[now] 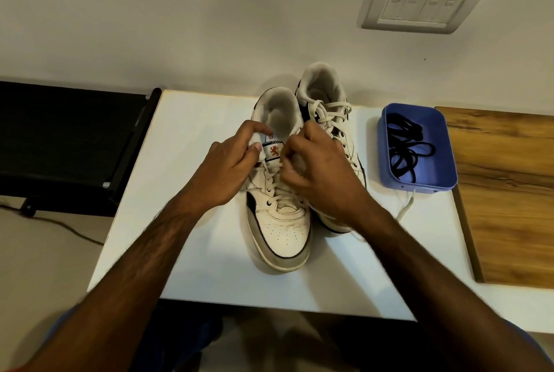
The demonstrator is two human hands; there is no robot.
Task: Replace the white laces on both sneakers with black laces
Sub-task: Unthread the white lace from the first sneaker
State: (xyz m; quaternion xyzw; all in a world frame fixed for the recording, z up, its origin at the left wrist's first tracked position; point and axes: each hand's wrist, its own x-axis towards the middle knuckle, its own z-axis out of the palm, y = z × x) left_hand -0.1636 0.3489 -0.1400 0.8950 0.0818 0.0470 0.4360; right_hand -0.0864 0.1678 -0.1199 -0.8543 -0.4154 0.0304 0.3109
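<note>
Both forearms reach in over a white table (209, 266). Left hand (223, 172): fingers curled, pinching the tongue edge of the near sneaker (280, 221). Right hand (317, 175): fingers curled at that sneaker's upper white laces (271, 179); exact grip hidden. Second sneaker (325, 92): touching the first, just beyond the right hand, white laces in place. Black laces (406, 148): coiled in a blue tray (449, 161), right of the right hand.
</note>
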